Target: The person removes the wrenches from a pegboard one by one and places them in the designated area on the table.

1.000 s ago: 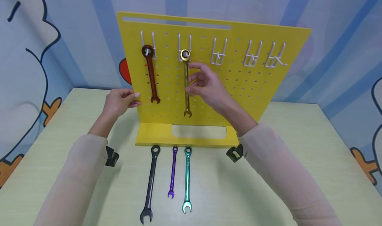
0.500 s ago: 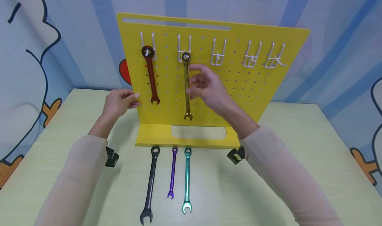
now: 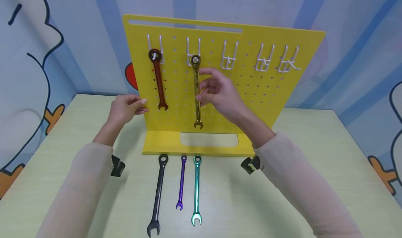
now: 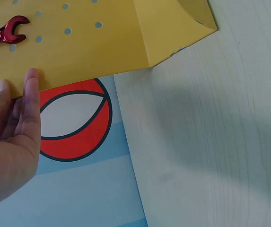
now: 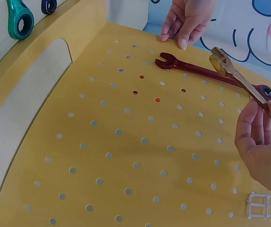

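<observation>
In the head view, the right hand [image 3: 221,93] is pinching the gold wrench [image 3: 197,86] near its middle. The wrench is pointing straight down in front of the yellow board [image 3: 251,35]. Its ring is sitting at the second hook [image 3: 187,45] from the left, and a bit of white is showing through the hole. The left hand [image 3: 127,109] is gripping the board's left side. The red wrench [image 3: 160,81] is hanging on the first hook [image 3: 149,41]. The black wrench [image 3: 158,192], purple wrench [image 3: 181,185] and green wrench [image 3: 196,189] are lying on the table [image 3: 238,213]. I think the person is putting the gold wrench on its hook.

In the left wrist view, the left hand is holding the board's edge, maybe stopping it from wobbling. The red wrench's open end is showing nearby.

In the right wrist view, the fingers are holding the gold wrench, and its open end is sticking out. Its ring is hiding out of sight here, so I cannot tell if it is all the way on. The next move seems to be calling for checking that, then gently letting go.
</observation>
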